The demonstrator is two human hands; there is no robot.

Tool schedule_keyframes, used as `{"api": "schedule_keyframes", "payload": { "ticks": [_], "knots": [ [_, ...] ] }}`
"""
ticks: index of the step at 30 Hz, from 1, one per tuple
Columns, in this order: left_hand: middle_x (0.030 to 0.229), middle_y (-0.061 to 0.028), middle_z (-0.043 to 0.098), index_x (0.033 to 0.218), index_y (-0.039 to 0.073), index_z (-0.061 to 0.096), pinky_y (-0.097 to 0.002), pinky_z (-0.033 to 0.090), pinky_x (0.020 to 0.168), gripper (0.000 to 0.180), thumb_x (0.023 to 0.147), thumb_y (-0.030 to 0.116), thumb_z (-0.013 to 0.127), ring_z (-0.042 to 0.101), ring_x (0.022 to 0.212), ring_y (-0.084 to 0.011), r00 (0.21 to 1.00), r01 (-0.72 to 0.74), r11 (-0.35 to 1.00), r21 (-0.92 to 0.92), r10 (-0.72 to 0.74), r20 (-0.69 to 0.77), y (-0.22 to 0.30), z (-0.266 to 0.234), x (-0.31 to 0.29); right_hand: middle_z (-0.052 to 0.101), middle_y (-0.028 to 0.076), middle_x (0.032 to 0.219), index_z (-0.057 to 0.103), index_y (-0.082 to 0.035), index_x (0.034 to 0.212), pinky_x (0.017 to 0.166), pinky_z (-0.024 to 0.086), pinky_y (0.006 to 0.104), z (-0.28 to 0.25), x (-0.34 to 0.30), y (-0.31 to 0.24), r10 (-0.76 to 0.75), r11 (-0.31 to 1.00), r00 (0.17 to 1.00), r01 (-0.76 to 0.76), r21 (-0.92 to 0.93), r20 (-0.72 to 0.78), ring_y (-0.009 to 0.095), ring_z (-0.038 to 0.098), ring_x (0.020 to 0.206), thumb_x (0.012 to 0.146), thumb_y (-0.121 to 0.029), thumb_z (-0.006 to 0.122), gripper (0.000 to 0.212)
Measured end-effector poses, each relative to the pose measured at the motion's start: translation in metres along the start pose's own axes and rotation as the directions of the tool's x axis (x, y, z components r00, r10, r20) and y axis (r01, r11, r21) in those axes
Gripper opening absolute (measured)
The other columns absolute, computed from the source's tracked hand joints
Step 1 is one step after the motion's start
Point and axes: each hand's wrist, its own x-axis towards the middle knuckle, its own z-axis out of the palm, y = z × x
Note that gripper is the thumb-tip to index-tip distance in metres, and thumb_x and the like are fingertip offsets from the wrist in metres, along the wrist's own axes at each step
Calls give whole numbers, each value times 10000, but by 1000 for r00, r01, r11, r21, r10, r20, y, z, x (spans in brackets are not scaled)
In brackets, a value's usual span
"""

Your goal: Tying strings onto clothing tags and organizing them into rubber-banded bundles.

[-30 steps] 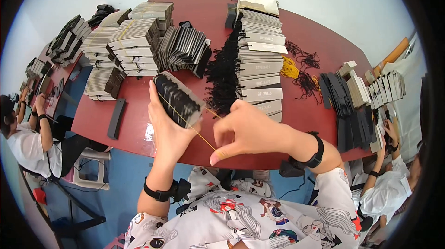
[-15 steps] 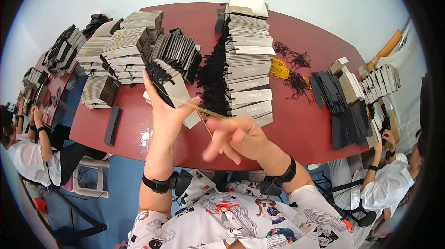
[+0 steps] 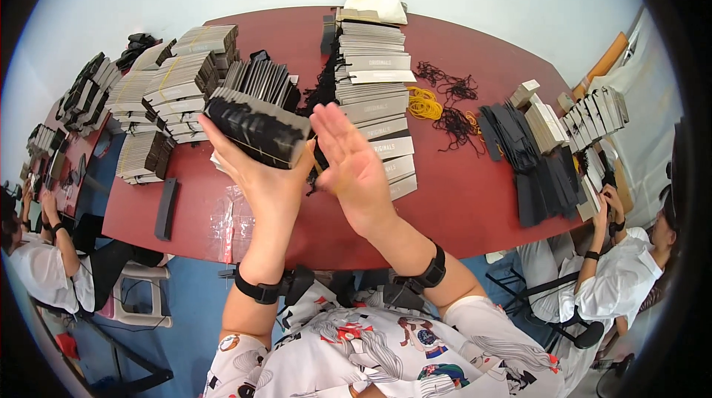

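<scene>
My left hand [image 3: 263,179] grips a thick bundle of grey hang tags [image 3: 256,127] from below, thumb at its right end and fingers at its left. Black cords cover the side of the bundle facing me, and a thin yellowish band shows faintly near its lower edge. Flat and upright, my right hand [image 3: 348,168] has its fingers stretched out beside the bundle's right end. Whether the palm touches the tags I cannot tell. Behind it runs a long overlapping row of light grey tags [image 3: 378,110], with black cords [image 3: 320,93] along its left side.
Stacked tag bundles [image 3: 174,79] stand at the left of the red table [image 3: 452,198], near a dark narrow box [image 3: 167,209]. Yellow rubber bands [image 3: 424,104] and loose black cords [image 3: 452,127] lie right of the row. Dark strips [image 3: 545,194] lie farther right. People sit at both sides.
The stretched rubber band has left my right hand's fingers. That hand has opened flat and moved left and up to the bundle. The bundle has turned, its corded side now toward me.
</scene>
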Motion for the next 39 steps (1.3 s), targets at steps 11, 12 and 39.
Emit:
{"api": "schedule_keyframes", "payload": {
  "ticks": [11,12,39],
  "knots": [
    [1281,-194,457,1407,242,517,-539,347,1017,786,667,64,713,459,1193,-388,729,-669,676,308,516,450,-16,-45,-7,526,136,1366,373,59,1436,1045,442,322,-17,-3,-39,333,917,942,-318,-240,25,187,525,1238,782,-76,823,805],
    [1281,-194,457,1407,242,517,-539,347,1017,786,667,64,713,459,1193,-388,729,-667,680,304,513,453,-14,-49,-6,546,124,1342,389,53,1429,1027,456,305,-18,-6,-41,379,910,925,-368,-190,23,169,548,1205,794,-68,812,773],
    [1232,-179,467,1452,164,452,-511,385,975,964,587,241,869,472,1152,-374,666,-575,797,184,325,671,-14,-105,16,673,105,1130,617,-47,1100,836,515,343,-47,47,-29,668,543,739,-565,-621,-88,168,637,956,883,-180,643,256]
  ]
}}
